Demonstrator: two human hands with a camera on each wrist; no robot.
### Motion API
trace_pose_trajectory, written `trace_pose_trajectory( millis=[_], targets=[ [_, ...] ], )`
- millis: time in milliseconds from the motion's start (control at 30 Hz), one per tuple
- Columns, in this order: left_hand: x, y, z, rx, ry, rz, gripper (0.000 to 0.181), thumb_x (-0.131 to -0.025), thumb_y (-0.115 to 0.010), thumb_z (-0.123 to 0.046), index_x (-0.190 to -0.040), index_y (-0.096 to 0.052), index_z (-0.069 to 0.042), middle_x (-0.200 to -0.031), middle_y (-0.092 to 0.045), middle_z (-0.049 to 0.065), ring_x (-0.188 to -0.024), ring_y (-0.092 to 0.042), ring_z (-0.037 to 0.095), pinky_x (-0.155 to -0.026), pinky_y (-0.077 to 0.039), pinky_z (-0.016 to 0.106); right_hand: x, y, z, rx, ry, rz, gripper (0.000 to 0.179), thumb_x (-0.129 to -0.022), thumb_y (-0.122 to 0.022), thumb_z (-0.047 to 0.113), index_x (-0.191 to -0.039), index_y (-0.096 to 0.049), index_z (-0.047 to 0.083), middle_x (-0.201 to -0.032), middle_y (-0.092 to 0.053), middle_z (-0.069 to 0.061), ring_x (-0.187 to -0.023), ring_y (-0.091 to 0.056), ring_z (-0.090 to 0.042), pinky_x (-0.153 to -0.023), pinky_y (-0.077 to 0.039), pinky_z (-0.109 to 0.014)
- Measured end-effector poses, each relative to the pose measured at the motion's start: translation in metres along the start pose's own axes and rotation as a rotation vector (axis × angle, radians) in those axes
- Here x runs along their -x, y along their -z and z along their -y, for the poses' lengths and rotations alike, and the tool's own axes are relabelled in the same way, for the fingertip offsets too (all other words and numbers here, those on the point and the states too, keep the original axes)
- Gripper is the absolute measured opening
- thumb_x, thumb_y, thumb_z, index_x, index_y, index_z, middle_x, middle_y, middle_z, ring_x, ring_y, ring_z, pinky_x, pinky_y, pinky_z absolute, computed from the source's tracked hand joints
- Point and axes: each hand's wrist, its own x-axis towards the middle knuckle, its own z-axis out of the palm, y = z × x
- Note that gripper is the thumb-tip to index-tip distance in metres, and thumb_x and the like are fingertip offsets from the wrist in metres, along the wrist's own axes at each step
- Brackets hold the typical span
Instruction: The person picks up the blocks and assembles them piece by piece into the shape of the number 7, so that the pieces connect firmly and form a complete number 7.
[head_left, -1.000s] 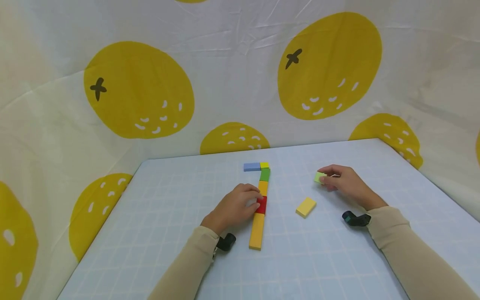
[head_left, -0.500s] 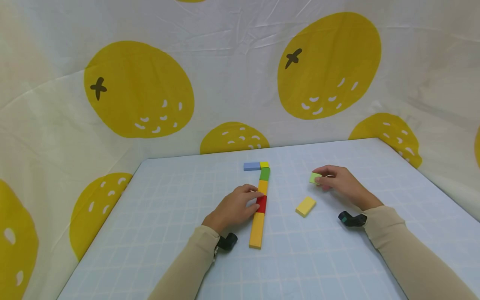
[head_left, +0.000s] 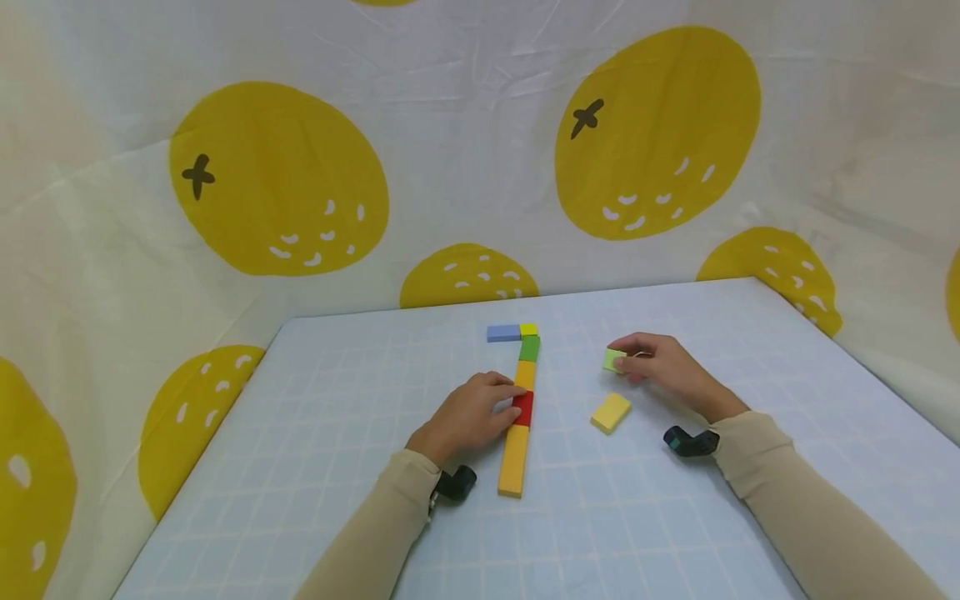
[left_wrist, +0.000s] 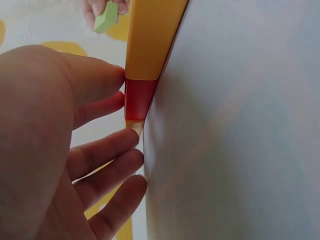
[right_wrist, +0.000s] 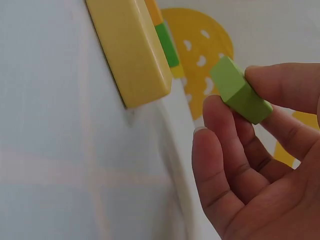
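Note:
Fingertips of the left hand (head_left: pixel 465 417) touch the left side of a red block (head_left: pixel 523 409), the other fingers loosely spread. This block is part of a row on the table: a long orange block (head_left: pixel 513 462) in front, a shorter orange block (head_left: pixel 526 373) and a green block (head_left: pixel 529 348) behind. A small yellow block (head_left: pixel 528 330) and a blue block (head_left: pixel 503 333) lie across the row's far end. Right of the row, the right hand (head_left: pixel 678 375) pinches a light green block (right_wrist: pixel 242 92) between thumb and fingers, above the table. A pale yellow block (head_left: pixel 611 413) lies nearer the person.
The pale blue gridded table (head_left: pixel 360 392) carries all the blocks. Behind it and at its sides hangs a white cloth (head_left: pixel 465 150) printed with large yellow fruit shapes. A black camera (head_left: pixel 456 483) is worn on each wrist.
The right hand has carried the light green block leftward, closer to the row and now just behind the pale yellow block. The left hand has stayed by the red block.

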Motion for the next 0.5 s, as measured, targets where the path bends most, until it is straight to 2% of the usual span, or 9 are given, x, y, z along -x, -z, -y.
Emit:
trace_pose_trajectory(
  millis=[267, 500],
  targets=[
    [-0.001, 0.001, 0.0, -0.025, -0.009, 0.003, 0.04, -0.099, -0.063, -0.039, -0.137, -0.064, -0.027, -0.133, -0.059, -0.002, -0.119, -0.052, 0.016, -0.101, -0.048, 0.035, -0.013, -0.014, 0.012, -0.078, 0.05, 0.039, 0.041, -0.095, -0.07, 0.03, -0.129, -0.063, 0.008, -0.113, -0.068, -0.013, -0.099, -0.067, -0.031, -0.086, -0.055, -0.034],
    [0.0, 0.002, -0.003, 0.003, 0.038, 0.031, 0.041, -0.099, -0.063, -0.04, -0.138, -0.063, -0.028, -0.134, -0.058, -0.003, -0.122, -0.05, 0.016, -0.103, -0.046, 0.036, -0.029, -0.025, 0.019, -0.107, 0.017, 0.078, 0.042, -0.096, -0.069, 0.03, -0.131, -0.062, 0.008, -0.118, -0.066, -0.012, -0.103, -0.066, -0.03, -0.089, -0.054, -0.037]
  ],
)
